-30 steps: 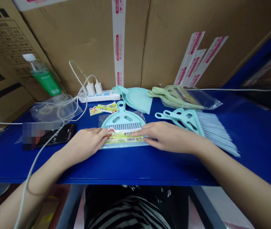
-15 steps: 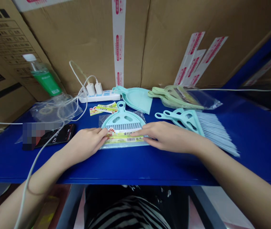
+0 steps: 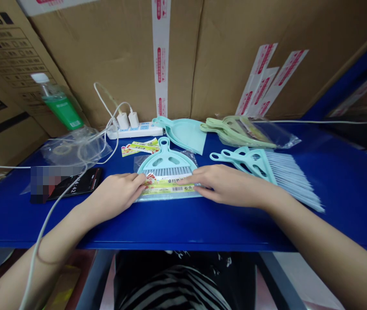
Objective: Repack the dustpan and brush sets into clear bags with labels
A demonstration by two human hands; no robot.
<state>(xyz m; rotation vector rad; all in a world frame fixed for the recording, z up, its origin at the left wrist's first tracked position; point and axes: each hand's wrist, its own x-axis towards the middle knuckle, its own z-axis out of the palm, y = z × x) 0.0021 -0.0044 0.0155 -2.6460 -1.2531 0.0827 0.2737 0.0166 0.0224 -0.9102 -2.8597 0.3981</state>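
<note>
A pale teal mini brush and dustpan set point(image 3: 166, 162) in a clear bag lies on the blue table point(image 3: 183, 224) in front of me. A yellow-green label point(image 3: 167, 186) runs across its near end. My left hand point(image 3: 117, 194) has its fingers curled, fingertips pinching the left end of the label and bag. Over on the label's right end rests my right hand point(image 3: 226, 186), fingers stretched flat, holding nothing.
Loose teal brushes point(image 3: 267, 170) lie to the right, a teal dustpan point(image 3: 183, 132) and bagged green sets point(image 3: 244, 131) behind. A power strip point(image 3: 134, 128) with chargers, spare labels point(image 3: 140, 147), empty clear bags point(image 3: 76, 148), a phone point(image 3: 80, 183), a green bottle point(image 3: 59, 103) and cardboard boxes point(image 3: 121, 51) stand left and back.
</note>
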